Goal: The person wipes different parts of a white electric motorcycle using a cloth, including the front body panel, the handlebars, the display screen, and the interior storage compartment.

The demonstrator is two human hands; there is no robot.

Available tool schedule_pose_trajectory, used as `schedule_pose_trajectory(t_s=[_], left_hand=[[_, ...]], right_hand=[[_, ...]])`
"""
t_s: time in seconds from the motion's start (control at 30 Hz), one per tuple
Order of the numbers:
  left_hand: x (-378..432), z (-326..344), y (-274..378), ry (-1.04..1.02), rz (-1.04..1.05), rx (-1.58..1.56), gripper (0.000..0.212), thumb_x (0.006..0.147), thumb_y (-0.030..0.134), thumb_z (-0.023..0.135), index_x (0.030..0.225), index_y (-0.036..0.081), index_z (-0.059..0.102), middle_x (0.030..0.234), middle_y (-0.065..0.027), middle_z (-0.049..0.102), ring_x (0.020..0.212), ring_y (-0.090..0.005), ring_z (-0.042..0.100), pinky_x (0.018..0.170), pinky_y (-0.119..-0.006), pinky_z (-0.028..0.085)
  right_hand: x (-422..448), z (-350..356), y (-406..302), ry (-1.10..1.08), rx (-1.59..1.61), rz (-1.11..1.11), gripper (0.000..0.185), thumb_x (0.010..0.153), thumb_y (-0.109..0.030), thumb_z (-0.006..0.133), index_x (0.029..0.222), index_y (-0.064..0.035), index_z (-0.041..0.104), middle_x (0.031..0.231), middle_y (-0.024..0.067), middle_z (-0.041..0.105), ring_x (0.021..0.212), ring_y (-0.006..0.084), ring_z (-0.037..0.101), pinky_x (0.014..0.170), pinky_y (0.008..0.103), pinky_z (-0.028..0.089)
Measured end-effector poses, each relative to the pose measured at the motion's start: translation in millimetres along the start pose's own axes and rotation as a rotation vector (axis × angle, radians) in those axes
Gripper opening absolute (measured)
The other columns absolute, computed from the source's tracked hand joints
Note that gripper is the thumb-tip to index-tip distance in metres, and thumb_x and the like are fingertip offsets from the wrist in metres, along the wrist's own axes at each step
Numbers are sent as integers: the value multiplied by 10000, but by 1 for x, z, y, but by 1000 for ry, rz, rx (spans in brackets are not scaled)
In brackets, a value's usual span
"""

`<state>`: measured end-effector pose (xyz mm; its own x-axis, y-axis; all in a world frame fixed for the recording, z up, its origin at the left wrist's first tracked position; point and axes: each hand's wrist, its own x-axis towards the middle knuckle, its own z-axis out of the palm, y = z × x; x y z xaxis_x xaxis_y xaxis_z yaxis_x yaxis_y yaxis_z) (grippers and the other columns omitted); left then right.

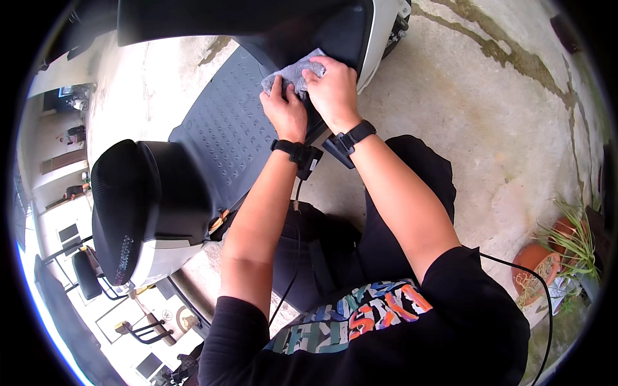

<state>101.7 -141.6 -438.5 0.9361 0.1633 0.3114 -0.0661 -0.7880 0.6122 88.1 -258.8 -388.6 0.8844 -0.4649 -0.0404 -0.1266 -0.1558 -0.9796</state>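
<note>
A gray cloth point(293, 72) is held between both hands against the black inner leg shield point(309, 29) of a scooter, at the top centre. My left hand point(286, 108) grips its lower left part with the fingertips. My right hand point(334, 89) pinches its right part, the fingers bent over it. Below and left of the hands lies the scooter's dark gray textured footboard point(231, 125). The black scooter seat point(123, 207) is at the left. Each wrist wears a black strap with a small device.
Terracotta pots point(536, 270) with a spiky plant point(574, 241) stand at the lower right on the concrete ground point(434, 96). A black cable runs from behind my right arm. At the far left are a building and distant people.
</note>
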Motion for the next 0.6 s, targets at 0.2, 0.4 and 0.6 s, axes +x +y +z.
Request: schedule_pose_trajectory(t_s=[0.2,0.4,0.6], left_hand=[[16,-18,97,77,359,-341,312,885,15,609,1195,11,645,948,-185,549,821,-332,582,744,-395,485],[5,-7,126,112,456,-482,360,832,-66,594,1172,29,669,948,-200,553,805,-368,597,734,-401,502],[-20,11,85,-24,269,-372,376,808,-94,563,1144,12,695,983,-215,606,846,-367,640,767,-382,518]], right_hand=[[-2,-55,-43,415,109,-475,219,784,-86,745,984,-11,699,828,186,702,710,341,681,660,354,546],[-2,-77,-32,567,212,-561,218,788,-83,766,988,-17,707,839,160,713,709,253,700,672,315,543],[-15,-52,14,362,164,-123,231,779,-121,750,959,15,703,725,174,685,649,226,667,649,335,536]])
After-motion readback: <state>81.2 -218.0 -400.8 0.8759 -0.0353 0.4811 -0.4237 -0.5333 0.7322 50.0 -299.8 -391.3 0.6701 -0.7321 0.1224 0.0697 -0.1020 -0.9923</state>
